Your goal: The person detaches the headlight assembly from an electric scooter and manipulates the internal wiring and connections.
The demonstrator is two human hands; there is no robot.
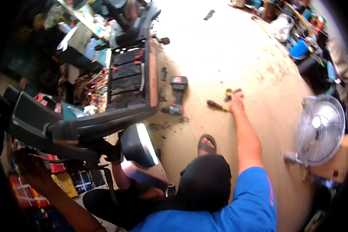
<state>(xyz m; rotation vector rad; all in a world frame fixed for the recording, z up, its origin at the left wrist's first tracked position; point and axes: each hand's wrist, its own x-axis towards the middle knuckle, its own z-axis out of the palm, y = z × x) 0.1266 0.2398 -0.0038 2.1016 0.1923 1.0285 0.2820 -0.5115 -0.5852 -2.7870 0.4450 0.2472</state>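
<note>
An electric scooter (pixel 153 73) with its floor panel off stands at my left; several black batteries (pixel 126 73) with red terminals sit in its open bay. My right hand (pixel 236 103) reaches down to the floor, at a small yellow ring-shaped thing (pixel 229 92), perhaps a tape roll. A screwdriver (pixel 216 105) with a dark and red handle lies just left of that hand. Its fingers are too blurred to read. My left hand (pixel 31 170) is in shadow by the scooter's rear end, near a red wire (pixel 46 158); its fingers cannot be made out.
A cordless power tool (pixel 177 94) lies on the floor beside the scooter. At the right stands a fan (pixel 320 129). Clutter with a blue container (pixel 298 49) lines the far right. Several boxes, one yellow (pixel 64 184), lie at lower left. My sandalled foot (pixel 207 145) is near the middle.
</note>
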